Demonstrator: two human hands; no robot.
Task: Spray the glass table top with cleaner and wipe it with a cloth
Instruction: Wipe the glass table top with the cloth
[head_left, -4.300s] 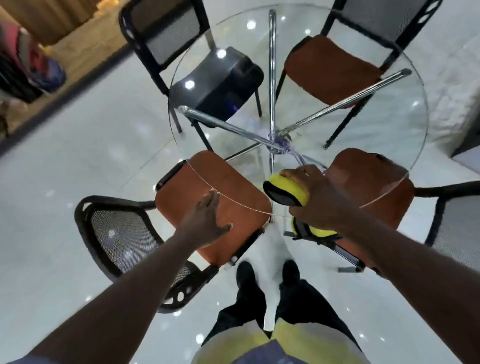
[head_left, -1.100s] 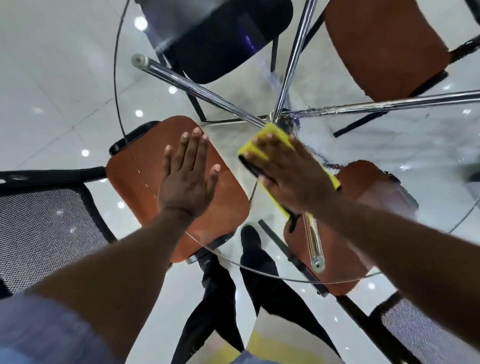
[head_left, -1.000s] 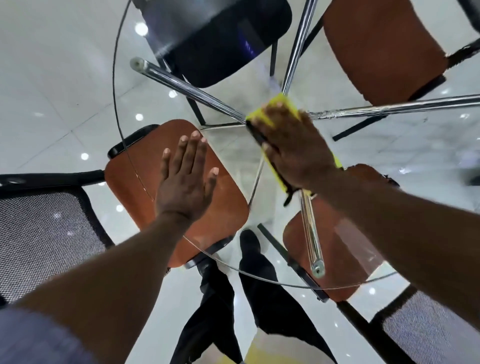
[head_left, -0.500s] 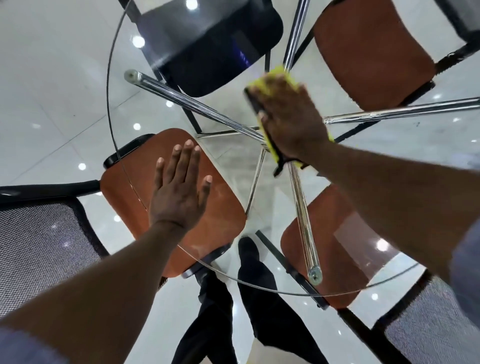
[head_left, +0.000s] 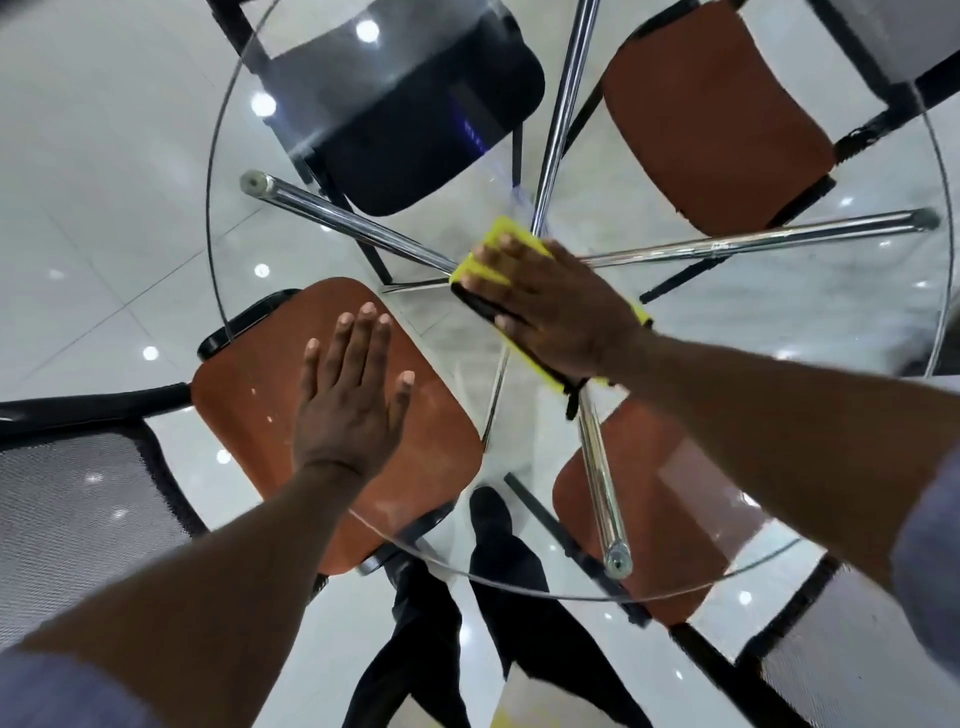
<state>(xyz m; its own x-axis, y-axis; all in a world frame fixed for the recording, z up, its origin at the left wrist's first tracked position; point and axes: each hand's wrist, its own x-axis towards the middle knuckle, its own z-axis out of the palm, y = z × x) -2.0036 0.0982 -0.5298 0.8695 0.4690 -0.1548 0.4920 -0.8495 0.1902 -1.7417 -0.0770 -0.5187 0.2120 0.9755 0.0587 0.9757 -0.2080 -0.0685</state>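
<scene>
Reading the round glass table (head_left: 779, 322) as a clock face with six o'clock at the person's feet, the yellow cloth (head_left: 498, 239) lies close to the centre, right over the spot where the metal bars (head_left: 602, 488) under the glass meet. The right hand (head_left: 550, 306) lies flat on top of it, fingers straight and a little spread, pressing it down rather than gripping it. That seems meant to keep as much of the cloth as possible against the glass during a wipe. The left hand (head_left: 353, 400) is well apart from it, at about eight o'clock. It is palm down with straight fingers held close together, above the orange chair (head_left: 249, 395) seen through the top. It looks like a brace for leaning in toward the middle, though the clear glass makes it hard to say how firmly it bears down. The hand hides most of the cloth, leaving only the yellow end toward eleven o'clock and a dark edge along its left side. No spray bottle is in view. The rim is cut off at twelve o'clock, past the black chair (head_left: 415, 135). Ceiling lights mirrored in the glass and the glossy floor (head_left: 104, 156) make wet patches or streaks hard to judge, apart from a faint smear just beyond the cloth.
</scene>
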